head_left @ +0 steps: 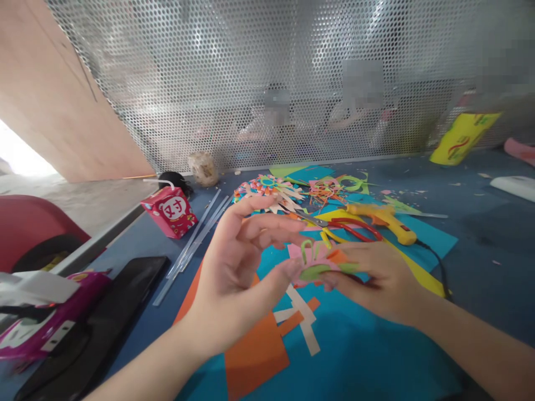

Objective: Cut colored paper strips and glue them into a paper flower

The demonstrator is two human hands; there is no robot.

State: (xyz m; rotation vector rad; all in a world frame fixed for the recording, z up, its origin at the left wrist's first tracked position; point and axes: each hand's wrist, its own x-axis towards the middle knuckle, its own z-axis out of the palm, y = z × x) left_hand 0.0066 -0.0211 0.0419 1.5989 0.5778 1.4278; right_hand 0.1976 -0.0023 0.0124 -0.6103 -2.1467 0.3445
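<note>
A small paper flower [316, 267] in pink, green and orange, with looped green strips on top, is pinched between the thumb and fingers of my right hand [371, 273]. My left hand [242, 256] has its fingers spread and curved, and its thumb tip is at the flower's left side. Whether that thumb presses on the flower I cannot tell. Below the hands lie cream paper strips [309, 337] and an orange paper sheet [254, 356] on a blue paper sheet [359, 351]. Just beyond them are red-handled scissors [355, 224] and a yellow glue gun [384, 220].
Finished paper flowers [267, 186] and paper scraps [326, 192] lie at the back, near a perforated metal screen [234, 72]. On the left are clear glue sticks [196, 239], a red drink carton [170, 211] with a straw, and a black phone [100, 323]. A yellow-labelled bottle [463, 136] stands back right.
</note>
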